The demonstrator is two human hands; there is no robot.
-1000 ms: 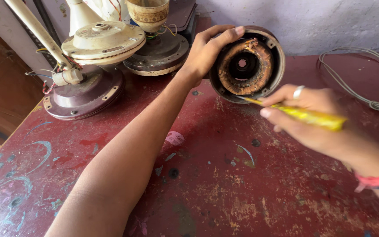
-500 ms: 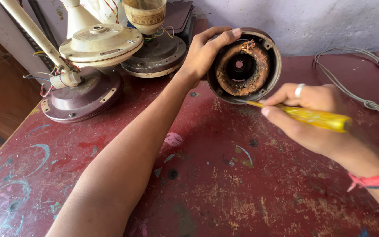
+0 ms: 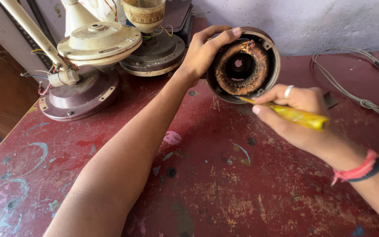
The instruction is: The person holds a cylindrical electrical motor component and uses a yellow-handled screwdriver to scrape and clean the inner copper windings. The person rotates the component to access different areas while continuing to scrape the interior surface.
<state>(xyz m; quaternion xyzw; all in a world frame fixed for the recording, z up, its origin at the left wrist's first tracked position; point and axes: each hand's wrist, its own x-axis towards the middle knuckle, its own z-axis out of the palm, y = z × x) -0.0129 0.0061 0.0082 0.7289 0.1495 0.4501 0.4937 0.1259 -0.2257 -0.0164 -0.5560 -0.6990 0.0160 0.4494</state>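
1. Left hand (image 3: 202,52), upper centre of the frame — fingers curled over the top left rim of a round fan motor stator (image 3: 243,66), thumb behind, propping it on edge on the table.
2. Right hand (image 3: 297,112), right of centre — closed around a yellow-handled screwdriver (image 3: 294,115), shaft tip touching the stator's lower rim; silver ring on one finger, red and dark bands at the wrist.
3. Stator: dark metal ring, rusty copper-coloured winding around an open central bore, face turned toward the camera, upper centre against the pale wall.
4. Worn red table (image 3: 207,184) with scuffed paint across the lower frame.
5. Upper left: cream fan housing (image 3: 98,41) over a maroon fan base (image 3: 82,94), loose wires beside.
6. Upper right: grey cable (image 3: 360,87) trailing along the tabletop.
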